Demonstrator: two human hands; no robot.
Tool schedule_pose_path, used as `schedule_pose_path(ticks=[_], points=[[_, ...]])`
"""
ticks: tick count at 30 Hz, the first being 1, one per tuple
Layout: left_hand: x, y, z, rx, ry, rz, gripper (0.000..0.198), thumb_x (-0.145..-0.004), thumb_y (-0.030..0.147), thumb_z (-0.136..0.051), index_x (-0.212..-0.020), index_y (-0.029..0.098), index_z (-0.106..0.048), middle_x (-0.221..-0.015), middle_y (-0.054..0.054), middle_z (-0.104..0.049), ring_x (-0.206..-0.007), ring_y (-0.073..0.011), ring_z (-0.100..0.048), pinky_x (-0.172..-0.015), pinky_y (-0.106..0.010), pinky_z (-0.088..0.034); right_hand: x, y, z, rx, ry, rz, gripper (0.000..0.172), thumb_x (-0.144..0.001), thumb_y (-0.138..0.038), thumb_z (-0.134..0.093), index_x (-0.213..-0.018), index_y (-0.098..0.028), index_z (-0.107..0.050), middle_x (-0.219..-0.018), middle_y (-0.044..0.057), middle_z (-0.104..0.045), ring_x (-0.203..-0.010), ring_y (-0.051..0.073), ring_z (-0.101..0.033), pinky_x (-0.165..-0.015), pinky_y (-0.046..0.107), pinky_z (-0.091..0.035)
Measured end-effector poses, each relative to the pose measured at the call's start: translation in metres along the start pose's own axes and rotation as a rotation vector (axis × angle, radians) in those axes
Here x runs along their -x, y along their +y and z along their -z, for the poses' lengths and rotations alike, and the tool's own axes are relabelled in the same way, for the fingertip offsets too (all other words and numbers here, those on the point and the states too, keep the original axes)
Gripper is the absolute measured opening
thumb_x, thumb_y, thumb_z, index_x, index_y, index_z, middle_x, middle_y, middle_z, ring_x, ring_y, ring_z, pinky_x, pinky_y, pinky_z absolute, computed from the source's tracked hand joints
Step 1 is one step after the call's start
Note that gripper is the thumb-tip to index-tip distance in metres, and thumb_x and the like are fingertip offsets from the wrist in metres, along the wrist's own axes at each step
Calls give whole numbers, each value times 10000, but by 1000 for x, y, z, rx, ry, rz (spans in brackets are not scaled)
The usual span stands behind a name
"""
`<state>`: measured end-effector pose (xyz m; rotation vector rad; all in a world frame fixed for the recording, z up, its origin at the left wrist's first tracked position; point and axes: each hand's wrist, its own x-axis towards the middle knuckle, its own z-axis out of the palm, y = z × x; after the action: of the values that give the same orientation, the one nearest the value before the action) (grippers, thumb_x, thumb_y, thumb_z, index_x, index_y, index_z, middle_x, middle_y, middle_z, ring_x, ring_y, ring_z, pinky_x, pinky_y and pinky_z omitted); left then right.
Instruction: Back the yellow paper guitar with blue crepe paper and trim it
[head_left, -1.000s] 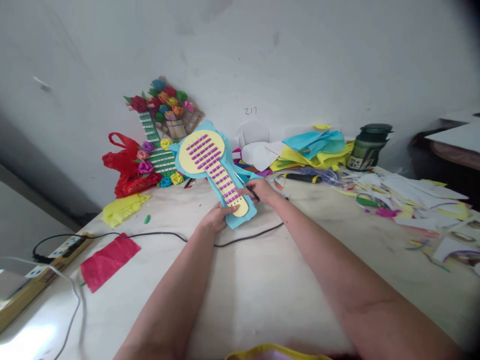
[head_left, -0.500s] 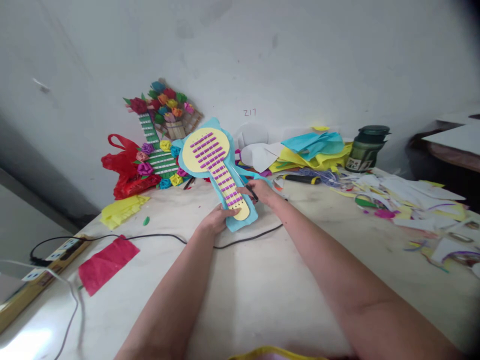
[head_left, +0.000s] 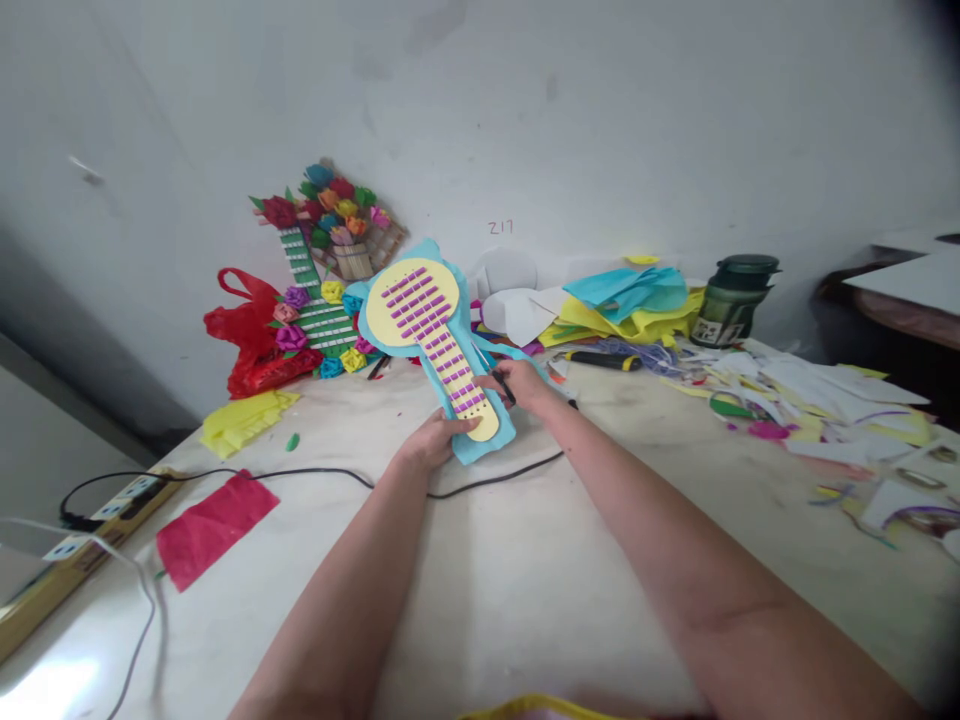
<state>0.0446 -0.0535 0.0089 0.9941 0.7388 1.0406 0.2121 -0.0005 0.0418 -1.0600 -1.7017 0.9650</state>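
Cutout (head_left: 441,352) of yellow, purple-striped, blue-edged, paddle-shaped paper sits pinched in the left grip (head_left: 430,440); the right grip (head_left: 526,385) clasps a slim black tool (head_left: 505,388).

The smooth tabletop (head_left: 525,570) shines with glare at its near left corner. The guitar-shaped piece (head_left: 442,350) looks like matt card over matt blue paper (head_left: 466,450). Toward the back edge: a crinkled, glossy plastic bag (head_left: 255,345) and a translucent plastic bottle (head_left: 731,310). Matt paper scraps (head_left: 832,385) lie rightward; leftward, a matt red sheet (head_left: 217,530), cloth or paper unclear.
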Motion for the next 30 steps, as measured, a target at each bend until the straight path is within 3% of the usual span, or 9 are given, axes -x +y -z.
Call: schedule_pose_path(ticks=[7,13,20,26,30], points=[[1,1,1,-13,-32,8,470,-547,102,-761,-994,97,-614,-980,-131,-677,-988,-283,-601,-919,-407,-450,3,-8,4,-47,-95,-25,287,-650,-431,-621,-528,-198,-504,-425,-36,-479,-394,96,-461,-387,219,-383],[1,1,3,-8,-22,17,505,-571,114,-754,-1048,117,-590,-1020,-125,-663,-977,-269,-605,-903,-406,-459,-3,-12,1,85,-52,-4,315,-640,-450,-633,-507,-206,-486,-423,-37,-463,-397,88,-435,-382,215,-354],[4,4,-2,-5,-36,14,505,-576,121,-753,-1053,106,-589,-1013,-124,-664,-931,-252,-623,-902,-401,-461,-12,-1,-4,-1,-23,-38,310,-630,-472,-633,-548,-207,-494,-447,-37,-478,-380,99,-457,-369,231,-392],[2,3,0,0,-27,12,483,-573,119,-754,-1031,104,-600,-983,-122,-675,-924,-255,-626,-900,-397,-462,-13,8,-8,75,89,-55,300,-638,-494,-602,-575,-211,-527,-443,-51,-453,-381,101,-457,-366,227,-385],[1,2,1,-6,-50,9,493,-576,122,-753,-1043,112,-595,-1000,-117,-669,-927,-254,-626,-903,-401,-461,-10,6,-10,108,87,-35,302,-653,-501,-582,-573,-216,-528,-453,-44,-472,-405,102,-465,-390,225,-382]])
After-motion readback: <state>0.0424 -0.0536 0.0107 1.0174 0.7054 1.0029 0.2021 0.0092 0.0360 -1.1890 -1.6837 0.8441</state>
